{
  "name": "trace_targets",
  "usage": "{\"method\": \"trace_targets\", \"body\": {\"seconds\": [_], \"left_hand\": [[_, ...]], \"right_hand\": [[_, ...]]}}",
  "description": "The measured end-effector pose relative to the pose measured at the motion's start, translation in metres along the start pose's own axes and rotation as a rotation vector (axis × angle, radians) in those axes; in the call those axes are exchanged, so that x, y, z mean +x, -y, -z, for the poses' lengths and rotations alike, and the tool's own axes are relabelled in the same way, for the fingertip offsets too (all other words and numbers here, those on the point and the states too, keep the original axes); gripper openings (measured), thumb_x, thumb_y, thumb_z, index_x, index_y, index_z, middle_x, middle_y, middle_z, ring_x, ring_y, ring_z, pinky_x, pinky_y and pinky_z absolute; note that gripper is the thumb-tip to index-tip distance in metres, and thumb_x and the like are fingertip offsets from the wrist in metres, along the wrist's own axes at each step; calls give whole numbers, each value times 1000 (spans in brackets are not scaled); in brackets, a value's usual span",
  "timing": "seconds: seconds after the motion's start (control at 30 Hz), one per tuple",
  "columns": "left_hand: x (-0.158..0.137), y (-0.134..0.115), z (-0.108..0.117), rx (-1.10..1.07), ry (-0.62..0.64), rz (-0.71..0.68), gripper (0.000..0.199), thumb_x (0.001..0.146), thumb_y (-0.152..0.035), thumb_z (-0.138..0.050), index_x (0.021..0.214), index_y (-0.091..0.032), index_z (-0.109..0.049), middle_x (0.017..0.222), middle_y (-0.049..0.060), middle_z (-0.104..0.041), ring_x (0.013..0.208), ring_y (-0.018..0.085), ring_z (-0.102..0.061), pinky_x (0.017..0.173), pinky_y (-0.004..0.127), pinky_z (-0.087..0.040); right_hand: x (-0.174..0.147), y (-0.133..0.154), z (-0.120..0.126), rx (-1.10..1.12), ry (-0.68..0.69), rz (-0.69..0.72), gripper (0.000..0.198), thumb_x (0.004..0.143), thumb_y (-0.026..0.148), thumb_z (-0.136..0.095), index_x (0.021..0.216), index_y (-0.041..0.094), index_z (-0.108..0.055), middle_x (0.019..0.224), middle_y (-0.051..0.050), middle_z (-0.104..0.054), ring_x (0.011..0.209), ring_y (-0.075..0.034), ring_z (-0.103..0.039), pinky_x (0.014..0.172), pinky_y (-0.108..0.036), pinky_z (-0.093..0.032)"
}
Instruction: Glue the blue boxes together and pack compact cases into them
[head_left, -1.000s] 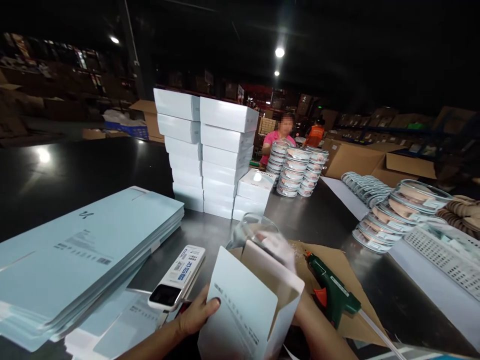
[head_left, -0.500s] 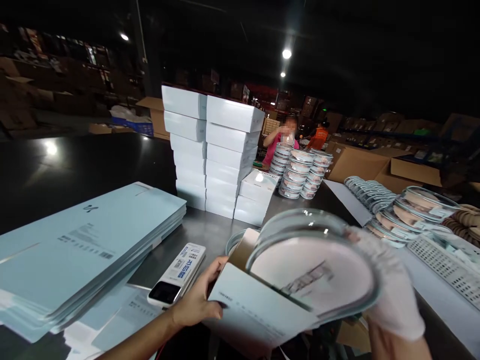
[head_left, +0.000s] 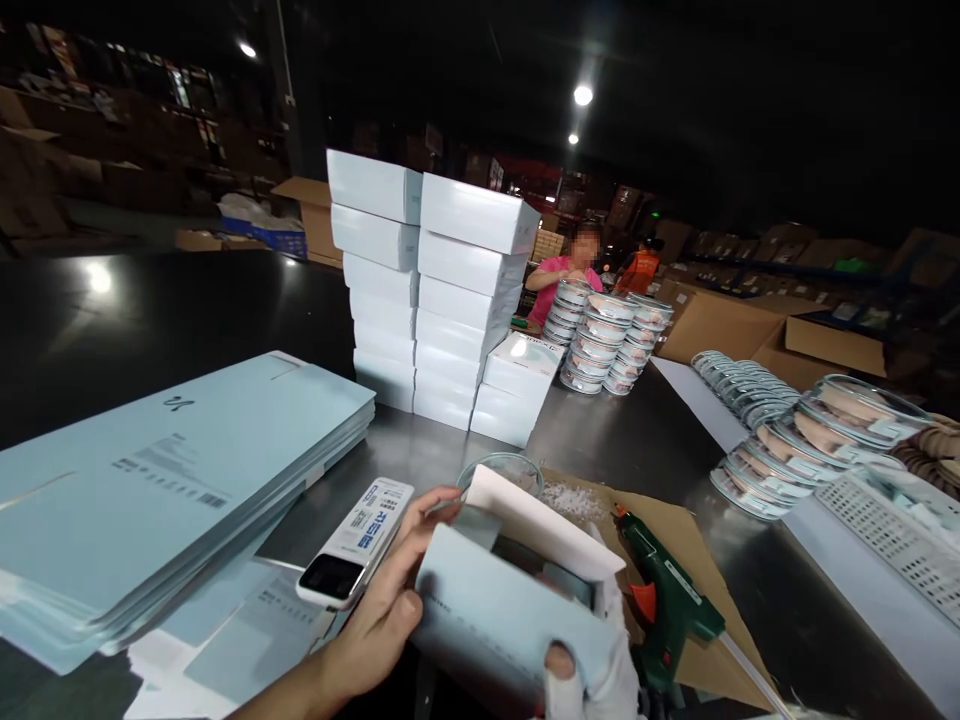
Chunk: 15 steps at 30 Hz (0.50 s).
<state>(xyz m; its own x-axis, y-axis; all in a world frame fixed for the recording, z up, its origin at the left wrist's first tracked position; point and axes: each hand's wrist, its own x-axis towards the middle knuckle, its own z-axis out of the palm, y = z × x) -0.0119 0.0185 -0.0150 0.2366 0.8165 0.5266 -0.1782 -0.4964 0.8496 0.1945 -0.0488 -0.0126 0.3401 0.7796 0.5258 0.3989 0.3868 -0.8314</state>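
A pale blue carton point(head_left: 502, 610) tilts in front of me with its top flap up. My left hand point(head_left: 382, 610), bare, grips its left end with the thumb on the near face. My right hand point(head_left: 600, 670), in a white glove with bare fingertips, holds the right end, thumb against the near face. Inside the carton a dark, glassy edge shows; most of the contents is hidden. Behind the carton, a round glass bowl point(head_left: 536, 472) is partly covered by the flap. Close to my right hand, a green glue gun point(head_left: 667, 590) lies on a cardboard sheet point(head_left: 720, 575).
Flattened blue cartons point(head_left: 187, 480) are stacked at left beside a white handheld device point(head_left: 360, 540). White boxes point(head_left: 472, 270) tower at the back. Lidded glass containers point(head_left: 600, 335) stand behind; more point(head_left: 795, 450) sit right, near a white basket point(head_left: 885, 530). A co-worker point(head_left: 559, 275) is beyond.
The lidded glass containers in my right hand have gone down into the carton, and that hand now holds the carton's right end. The glue gun and cardboard have come into view.
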Motion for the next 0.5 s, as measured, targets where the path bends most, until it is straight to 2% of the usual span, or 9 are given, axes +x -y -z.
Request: {"method": "trace_targets", "body": {"seconds": [0.07, 0.13, 0.23, 0.3, 0.33, 0.4, 0.43, 0.47, 0.5], "left_hand": [[2, -4, -5, 57, -18, 48, 55, 99, -70, -42, 127, -25, -57, 152, 14, -43, 144, 41, -40, 115, 52, -38], [4, -7, -9, 67, -68, 66, 37, 102, -59, -46, 120, -27, -52, 149, 13, -46, 141, 35, -44, 112, 47, -41], [8, -12, -8, 71, -139, 99, 22, 104, -48, -49, 119, -32, -44, 156, 10, -39, 140, 31, -47, 107, 44, -44], [13, -15, -2, 152, -44, 181, 22, 104, -47, -47, 118, -31, -53, 155, 9, -43, 143, 32, -44, 111, 46, -41], [16, -17, 2, 200, 28, 216, 23, 104, -47, -46, 114, -30, -59, 151, 8, -47, 145, 33, -42, 113, 46, -38], [22, -21, 12, 255, 158, 218, 24, 100, -45, -50, 108, -30, -66, 142, 8, -56, 147, 34, -38, 116, 46, -37], [24, -24, 16, 265, 206, 202, 22, 96, -43, -56, 111, -30, -66, 140, 8, -58, 148, 35, -37, 116, 46, -37], [26, -27, 20, 280, 253, 187, 26, 90, -37, -63, 116, -31, -65, 140, 7, -59, 149, 35, -36, 117, 45, -37], [27, -30, 23, 301, 297, 178, 37, 83, -31, -69, 120, -32, -64, 142, 6, -59, 148, 35, -38, 117, 44, -38]], "right_hand": [[-2, 11, -9, 15, -63, -80, 66, 96, 51, -58, 153, 21, -45, 150, -17, -57, 133, -39, -59, 100, -47, -55], [1, 19, -17, 54, -91, -92, 70, 100, 44, -52, 162, 26, -24, 162, -14, -43, 142, -34, -51, 103, -45, -54], [13, 24, -16, 37, -37, -46, 78, 101, 46, -44, 163, 33, 3, 170, -10, -28, 151, -28, -40, 110, -48, -48], [28, 22, 2, -65, 27, -59, 82, 98, 53, -40, 161, 33, 9, 168, -11, -32, 147, -27, -46, 109, -50, -49], [37, 19, 17, -140, 41, -91, 82, 96, 56, -39, 161, 31, 4, 166, -13, -37, 142, -27, -52, 108, -49, -49], [59, 10, 56, -336, 18, -218, 77, 88, 60, -42, 154, 24, -27, 149, -18, -57, 129, -32, -63, 106, -52, -49], [71, 4, 76, -476, -6, -319, 66, 81, 60, -51, 134, 21, -52, 127, -21, -70, 119, -39, -67, 107, -58, -46], [80, -3, 96, -623, -22, -443, 51, 72, 58, -60, 106, 21, -66, 97, -21, -76, 105, -47, -70, 102, -69, -43], [88, -10, 112, -691, -8, -527, 35, 65, 55, -67, 78, 23, -66, 70, -18, -71, 92, -52, -71, 96, -74, -43]]}}
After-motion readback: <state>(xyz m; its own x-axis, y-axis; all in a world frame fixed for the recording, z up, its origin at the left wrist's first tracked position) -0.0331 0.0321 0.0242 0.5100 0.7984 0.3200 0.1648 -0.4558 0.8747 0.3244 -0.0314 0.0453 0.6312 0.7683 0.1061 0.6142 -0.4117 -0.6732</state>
